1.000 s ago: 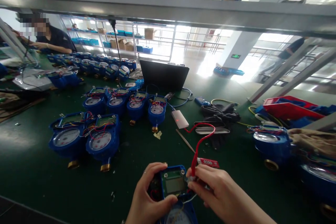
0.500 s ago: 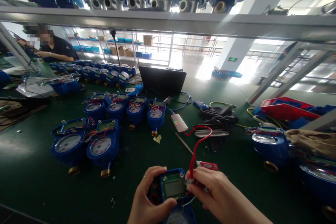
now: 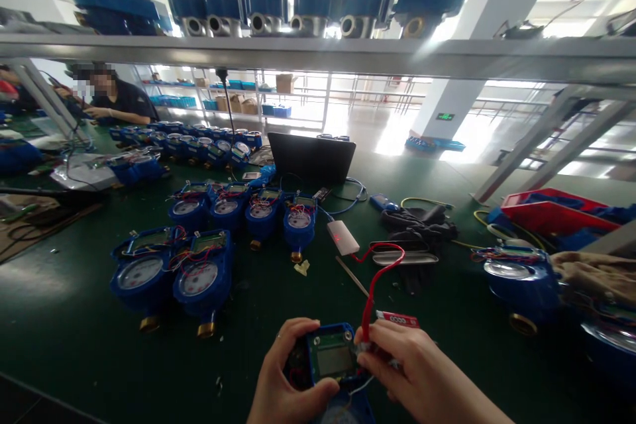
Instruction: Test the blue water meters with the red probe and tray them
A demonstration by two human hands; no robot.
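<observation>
My left hand (image 3: 293, 374) grips a blue water meter (image 3: 312, 371) by its open display housing, thumb in front and fingers behind. A green circuit board with a small grey screen (image 3: 334, 362) shows inside the housing. In my right hand (image 3: 405, 358), thumb and fingers pinch the end of a red cable (image 3: 368, 308) against the board's right edge; the fingers hide the tip. The cable runs back to a white adapter box (image 3: 342, 237) with a red light on. A red and white packet (image 3: 397, 319) lies just behind my right hand.
Several blue water meters with loose wires (image 3: 199, 278) stand to the left, more (image 3: 519, 278) at the right. A black laptop (image 3: 312, 158), a dark cloth (image 3: 420, 225) and a red bin (image 3: 561, 209) lie farther back. Overhead runs a shelf (image 3: 318, 50) bearing larger meters. A co-worker (image 3: 122, 99) sits far left.
The view has tilted up slightly, so everything sits a little lower and farther right. The adapter's green light no longer shows, only the red. Both hands keep their grip on meter and cable.
</observation>
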